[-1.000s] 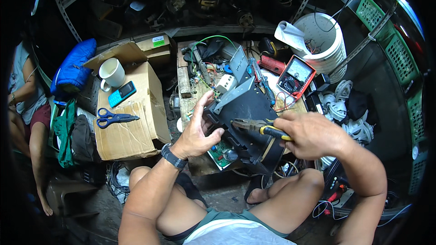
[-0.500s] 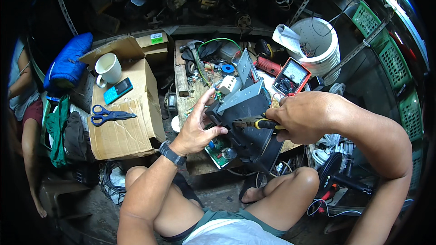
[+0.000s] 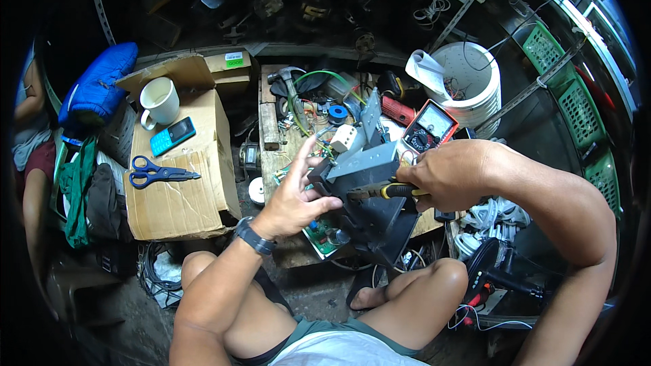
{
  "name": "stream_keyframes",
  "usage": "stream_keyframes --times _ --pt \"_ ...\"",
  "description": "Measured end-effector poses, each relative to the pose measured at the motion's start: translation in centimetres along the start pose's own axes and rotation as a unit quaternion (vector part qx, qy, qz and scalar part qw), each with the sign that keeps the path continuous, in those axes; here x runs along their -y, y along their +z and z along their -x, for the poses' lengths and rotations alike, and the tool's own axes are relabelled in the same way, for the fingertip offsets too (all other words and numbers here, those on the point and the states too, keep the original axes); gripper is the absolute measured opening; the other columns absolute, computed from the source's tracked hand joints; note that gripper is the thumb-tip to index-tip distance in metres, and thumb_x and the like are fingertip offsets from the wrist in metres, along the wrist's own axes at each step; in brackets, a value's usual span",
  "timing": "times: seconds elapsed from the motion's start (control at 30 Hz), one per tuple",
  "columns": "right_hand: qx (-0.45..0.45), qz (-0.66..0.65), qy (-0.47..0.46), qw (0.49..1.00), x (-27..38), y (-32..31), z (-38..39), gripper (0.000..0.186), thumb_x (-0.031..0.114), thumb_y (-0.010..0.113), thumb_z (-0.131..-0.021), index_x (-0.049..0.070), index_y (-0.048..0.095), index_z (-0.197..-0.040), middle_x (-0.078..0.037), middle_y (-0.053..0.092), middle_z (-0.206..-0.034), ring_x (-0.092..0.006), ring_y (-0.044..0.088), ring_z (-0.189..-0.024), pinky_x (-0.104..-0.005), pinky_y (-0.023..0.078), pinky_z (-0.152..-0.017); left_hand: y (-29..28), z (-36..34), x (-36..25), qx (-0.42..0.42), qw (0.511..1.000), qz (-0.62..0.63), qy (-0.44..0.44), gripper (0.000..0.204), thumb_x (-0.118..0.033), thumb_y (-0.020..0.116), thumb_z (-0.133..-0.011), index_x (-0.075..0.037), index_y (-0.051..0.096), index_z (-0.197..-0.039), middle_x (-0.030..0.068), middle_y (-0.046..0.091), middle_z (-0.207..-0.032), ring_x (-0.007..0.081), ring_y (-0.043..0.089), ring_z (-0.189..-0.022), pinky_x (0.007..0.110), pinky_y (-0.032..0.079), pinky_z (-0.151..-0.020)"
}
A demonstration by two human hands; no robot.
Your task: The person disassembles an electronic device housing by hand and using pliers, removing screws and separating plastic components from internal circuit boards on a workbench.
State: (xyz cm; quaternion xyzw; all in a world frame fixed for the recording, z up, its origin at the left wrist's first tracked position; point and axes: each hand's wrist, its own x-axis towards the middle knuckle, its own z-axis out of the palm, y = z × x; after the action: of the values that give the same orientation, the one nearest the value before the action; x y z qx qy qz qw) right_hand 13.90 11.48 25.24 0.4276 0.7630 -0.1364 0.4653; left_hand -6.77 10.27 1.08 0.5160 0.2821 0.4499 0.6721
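A black plastic housing [image 3: 380,210] with flat grey metal plates [image 3: 366,160] stands tilted at the front of the wooden bench. My left hand [image 3: 291,196] is around its left corner, thumb on the near side and fingers behind. My right hand [image 3: 441,176] is closed round pliers [image 3: 397,190] with yellow and black handles, their jaws against the housing's near face. What the jaw tips bite on is too small to tell. A white terminal block [image 3: 344,137] sits just beyond the metal plates. Partly under my left hand lies a green circuit board [image 3: 327,238].
Past the housing are a red analog multimeter [image 3: 432,125], a hammer [image 3: 288,85], a blue spool [image 3: 338,114] and loose parts. A cardboard box [image 3: 180,196] at left bears scissors [image 3: 159,172], a phone [image 3: 173,137] and a mug [image 3: 161,100]. A white bucket [image 3: 485,88] stands back right.
My left fingers have straightened and spread a little at the housing's corner. My right hand and the pliers stay at nearly the same spot on the housing. The whole view has shifted slightly.
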Motion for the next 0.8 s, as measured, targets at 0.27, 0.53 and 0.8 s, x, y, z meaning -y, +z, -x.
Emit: stream_keyframes --times 0.27,0.53,0.8 --pt "-0.093 0.002 -0.012 0.996 -0.4 2.1 -0.1 0.038 0.035 0.069 -0.1 0.01 0.06 -0.127 -0.017 0.071 -0.098 -0.0368 0.073 -0.097 -0.0496 0.058 -0.081 -3.9 -1.0 1.6 0.074 0.996 0.037 -0.041 0.092 0.01 0.084 -0.082 -0.009 0.033 -0.157 0.012 0.048 -0.151 0.0168 0.055 -0.132 0.033 0.051 -0.106" --pt "-0.107 -0.05 -0.013 0.993 -0.9 3.6 0.8 0.043 0.043 0.065 -0.102 0.011 0.062 -0.131 -0.018 0.072 -0.108 -0.037 0.071 -0.109 -0.0509 0.055 -0.092 -3.3 -0.5 0.7 0.061 0.937 -0.329 0.097 0.084 -0.003 0.083 -0.085 -0.005 0.037 -0.155 0.019 0.055 -0.141 0.0327 0.055 -0.136 0.04 0.043 -0.115" --pt "-0.172 -0.247 -0.018 0.953 -1.7 9.1 -0.6 0.051 0.052 0.061 -0.103 0.008 0.059 -0.129 -0.023 0.069 -0.11 -0.0431 0.067 -0.113 -0.0538 0.052 -0.094 -3.1 -1.3 3.9 -0.002 0.956 -0.261 0.133 0.064 0.003 0.073 -0.088 -0.005 0.049 -0.146 0.014 0.064 -0.126 0.0276 0.065 -0.12 0.038 0.049 -0.105"
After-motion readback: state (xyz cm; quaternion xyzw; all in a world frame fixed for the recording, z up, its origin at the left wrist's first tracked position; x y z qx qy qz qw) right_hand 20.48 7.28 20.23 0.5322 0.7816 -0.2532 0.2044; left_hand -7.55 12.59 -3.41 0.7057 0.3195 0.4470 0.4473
